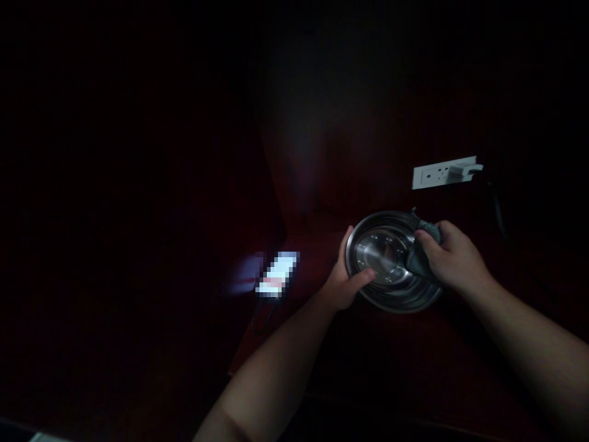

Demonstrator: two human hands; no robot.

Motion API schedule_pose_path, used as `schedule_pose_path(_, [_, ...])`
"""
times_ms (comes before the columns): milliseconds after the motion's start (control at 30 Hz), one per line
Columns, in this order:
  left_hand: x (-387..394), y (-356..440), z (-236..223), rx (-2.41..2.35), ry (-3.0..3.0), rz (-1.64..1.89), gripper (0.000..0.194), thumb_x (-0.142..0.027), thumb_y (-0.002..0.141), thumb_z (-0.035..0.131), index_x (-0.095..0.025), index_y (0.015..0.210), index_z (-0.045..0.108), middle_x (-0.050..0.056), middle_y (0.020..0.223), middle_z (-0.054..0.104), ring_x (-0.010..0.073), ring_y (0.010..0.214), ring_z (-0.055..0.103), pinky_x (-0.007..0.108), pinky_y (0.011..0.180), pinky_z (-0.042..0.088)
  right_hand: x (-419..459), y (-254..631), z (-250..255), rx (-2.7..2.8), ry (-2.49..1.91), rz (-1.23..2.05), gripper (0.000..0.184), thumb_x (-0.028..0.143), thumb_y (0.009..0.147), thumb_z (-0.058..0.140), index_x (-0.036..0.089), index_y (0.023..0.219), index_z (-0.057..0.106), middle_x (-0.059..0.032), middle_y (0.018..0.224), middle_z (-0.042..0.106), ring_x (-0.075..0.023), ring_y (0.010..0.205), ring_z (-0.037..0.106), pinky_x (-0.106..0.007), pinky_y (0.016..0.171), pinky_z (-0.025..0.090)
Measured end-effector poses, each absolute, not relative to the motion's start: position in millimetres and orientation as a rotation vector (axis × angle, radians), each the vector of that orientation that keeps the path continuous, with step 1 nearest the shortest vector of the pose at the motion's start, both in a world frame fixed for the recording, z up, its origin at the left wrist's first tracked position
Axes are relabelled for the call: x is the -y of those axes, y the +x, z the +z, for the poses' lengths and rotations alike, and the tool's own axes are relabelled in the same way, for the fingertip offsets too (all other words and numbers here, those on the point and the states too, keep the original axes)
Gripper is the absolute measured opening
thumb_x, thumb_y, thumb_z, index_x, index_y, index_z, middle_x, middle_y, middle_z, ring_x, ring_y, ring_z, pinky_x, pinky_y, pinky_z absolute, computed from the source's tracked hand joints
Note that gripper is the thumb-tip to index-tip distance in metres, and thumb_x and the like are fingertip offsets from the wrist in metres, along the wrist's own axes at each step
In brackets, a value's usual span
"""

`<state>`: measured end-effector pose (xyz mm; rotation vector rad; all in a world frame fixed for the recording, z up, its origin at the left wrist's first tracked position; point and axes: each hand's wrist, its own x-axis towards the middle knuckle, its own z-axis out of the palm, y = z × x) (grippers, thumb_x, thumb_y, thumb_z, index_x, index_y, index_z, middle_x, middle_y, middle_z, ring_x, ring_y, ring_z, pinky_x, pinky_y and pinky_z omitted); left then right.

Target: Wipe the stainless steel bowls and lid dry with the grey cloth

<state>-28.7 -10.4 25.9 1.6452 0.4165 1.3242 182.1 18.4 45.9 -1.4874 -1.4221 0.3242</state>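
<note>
A round shiny steel plate [384,258] is held up, tilted toward me, in a very dark room. My left hand [346,279] grips its left rim, thumb lying on the inner face. My right hand [453,258] is closed on a grey cloth [421,255] that is pressed against the plate's right inner side. Both forearms reach in from the bottom of the view.
A white wall socket [432,175] with a white plug and a dark cable sits on the wall above the plate. A bright lit phone-like screen [277,274] lies to the left on a dark reddish surface [368,356]. Everything else is in darkness.
</note>
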Motion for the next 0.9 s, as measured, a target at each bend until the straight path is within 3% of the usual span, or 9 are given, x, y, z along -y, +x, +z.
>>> schedule_pose_path(133, [15.2,-24.3,26.9,-0.369,1.685,1.353,0.104,-0.047,0.073,0.069,-0.022,0.148,0.002,0.015,0.152,0.027,0.0297,0.139,0.029,0.044,0.114,0.022,-20.4,181.7,43.7,1.356,-1.474,0.345,0.032,0.052,0.081,0.049,0.021,0.075,0.048,-0.0035,0.067,0.056,-0.0169,0.058,0.052,-0.030,0.050,0.036])
schedule_pose_path(233, [15.2,-22.8,23.6,-0.362,1.652,1.363,0.103,-0.045,0.075,0.068,-0.023,0.148,-0.001,0.016,0.151,0.028,0.0309,0.138,0.030,0.046,0.112,0.024,-21.9,179.6,42.2,1.351,-1.458,0.367,0.031,0.052,0.080,0.049,0.021,0.075,0.049,-0.0031,0.067,0.056,-0.0179,0.059,0.053,-0.031,0.051,0.037])
schedule_pose_path(467, [9.2,-23.2,16.3,-0.419,1.556,1.415,0.086,-0.041,0.077,0.064,-0.023,0.146,0.016,0.014,0.144,0.039,0.0318,0.134,0.035,0.048,0.112,0.025,-21.3,175.2,43.4,1.350,-1.426,0.330,0.028,0.047,0.080,0.049,0.020,0.071,0.049,-0.0009,0.063,0.053,-0.0159,0.057,0.050,-0.028,0.051,0.036])
schedule_pose_path(600, [6.2,-26.0,16.8,-0.459,1.557,1.406,0.082,-0.041,0.077,0.063,-0.026,0.145,0.021,0.009,0.147,0.038,0.0313,0.133,0.036,0.047,0.111,0.026,-20.0,174.5,44.1,1.369,-1.457,0.313,0.026,0.045,0.078,0.051,0.021,0.070,0.047,-0.0008,0.062,0.052,-0.0156,0.055,0.049,-0.028,0.050,0.035])
schedule_pose_path(900, [1.9,-30.5,21.6,-0.533,1.598,1.408,0.083,-0.037,0.070,0.063,-0.024,0.143,0.027,0.007,0.146,0.040,0.0322,0.133,0.036,0.046,0.110,0.028,-20.3,173.5,43.0,1.440,-1.458,0.273,0.021,0.040,0.075,0.056,0.022,0.072,0.045,0.0002,0.060,0.052,-0.0155,0.054,0.049,-0.029,0.050,0.037])
